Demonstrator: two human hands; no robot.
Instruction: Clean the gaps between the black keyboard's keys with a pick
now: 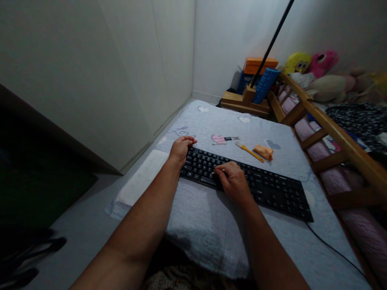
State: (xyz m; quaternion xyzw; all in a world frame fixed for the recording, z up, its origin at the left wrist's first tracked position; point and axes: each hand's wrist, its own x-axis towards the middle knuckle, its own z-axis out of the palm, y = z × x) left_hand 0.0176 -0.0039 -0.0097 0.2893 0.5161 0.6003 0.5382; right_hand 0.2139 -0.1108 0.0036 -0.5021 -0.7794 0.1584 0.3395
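Observation:
A black keyboard [272, 189] lies at a slant on the cloth-covered table. My left hand [182, 148] is at its far left corner, fingers curled together around the edge. Over the lower middle keys, my right hand [234, 179] pinches a thin white cotton swab [213, 173], whose tip points left. Behind the keyboard are a yellow-handled brush [250, 152], a crumpled orange cloth [263, 152] and a pink item [219, 139] with a dark-handled metal tool [232, 138] beside it. Another cotton swab [219, 143] lies just in front of the pink item.
A folded white cloth [143, 177] lies at the table's left. The keyboard's cable [332, 245] runs off to the lower right. A wooden bed rail [338, 133] borders the right side, and a pale cabinet [136, 80] the left. A black pole [272, 44] rises from a wooden base behind.

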